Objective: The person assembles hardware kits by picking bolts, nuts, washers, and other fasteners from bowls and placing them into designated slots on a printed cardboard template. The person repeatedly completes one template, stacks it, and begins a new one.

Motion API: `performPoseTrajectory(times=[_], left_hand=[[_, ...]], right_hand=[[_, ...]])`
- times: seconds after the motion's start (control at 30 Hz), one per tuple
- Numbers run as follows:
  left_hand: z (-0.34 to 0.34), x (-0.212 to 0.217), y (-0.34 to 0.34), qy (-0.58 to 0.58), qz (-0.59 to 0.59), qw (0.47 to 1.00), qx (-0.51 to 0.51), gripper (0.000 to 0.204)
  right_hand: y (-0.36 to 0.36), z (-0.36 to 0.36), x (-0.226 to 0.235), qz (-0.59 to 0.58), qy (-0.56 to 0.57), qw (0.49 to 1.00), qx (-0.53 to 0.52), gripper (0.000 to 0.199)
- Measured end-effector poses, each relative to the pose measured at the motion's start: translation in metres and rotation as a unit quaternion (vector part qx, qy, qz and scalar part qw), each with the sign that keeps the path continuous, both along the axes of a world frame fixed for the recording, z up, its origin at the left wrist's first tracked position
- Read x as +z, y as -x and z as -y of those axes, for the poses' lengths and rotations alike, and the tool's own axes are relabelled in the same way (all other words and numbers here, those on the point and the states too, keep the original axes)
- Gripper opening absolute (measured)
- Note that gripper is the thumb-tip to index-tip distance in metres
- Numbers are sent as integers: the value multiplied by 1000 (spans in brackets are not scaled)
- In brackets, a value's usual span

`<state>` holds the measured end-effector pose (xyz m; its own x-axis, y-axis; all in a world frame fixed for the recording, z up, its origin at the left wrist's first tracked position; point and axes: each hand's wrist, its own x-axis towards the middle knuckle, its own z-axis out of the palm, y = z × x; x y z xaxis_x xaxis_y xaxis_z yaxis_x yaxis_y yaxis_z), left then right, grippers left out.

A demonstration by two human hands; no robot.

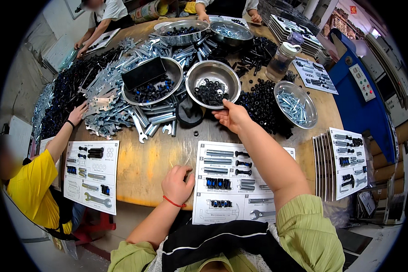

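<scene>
My right hand (233,116) reaches forward to a steel bowl (191,81), its thumb at the near rim and its fingers closed below it. Small black rings (208,92) lie in that bowl. My left hand (177,185), a red cord at the wrist, rests with curled fingers at the left edge of a white sheet (199,213). Whatever those fingers may hold is hidden. Bolts, sleeves and a wrench (260,215) appear in numbered sections on the sheet, partly covered by my right forearm. A single black nut (196,133) lies between my hands and the bowl.
Left of the bowl is another steel bowl (179,68) of bolts with a black box (144,73) on it. Wrenches (105,111) are heaped beyond. Loose black nuts (260,102), a bolt bowl (313,111) and a bottle (279,63) stand right. A co-worker's hand (78,113) reaches in.
</scene>
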<state>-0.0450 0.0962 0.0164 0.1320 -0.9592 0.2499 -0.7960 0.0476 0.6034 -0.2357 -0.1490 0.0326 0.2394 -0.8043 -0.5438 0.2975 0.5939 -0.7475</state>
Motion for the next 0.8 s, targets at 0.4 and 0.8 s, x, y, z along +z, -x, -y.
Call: performPoseTrajectory(times=[0.4, 0.8], left_hand=[[20, 6, -34, -89, -560, 824, -26, 51], [101, 18, -71, -210, -698, 684, -37, 22]], right_hand=[[27, -68, 80, -81, 115, 990, 20, 16], [32, -97, 68, -221, 155, 930, 249, 41]])
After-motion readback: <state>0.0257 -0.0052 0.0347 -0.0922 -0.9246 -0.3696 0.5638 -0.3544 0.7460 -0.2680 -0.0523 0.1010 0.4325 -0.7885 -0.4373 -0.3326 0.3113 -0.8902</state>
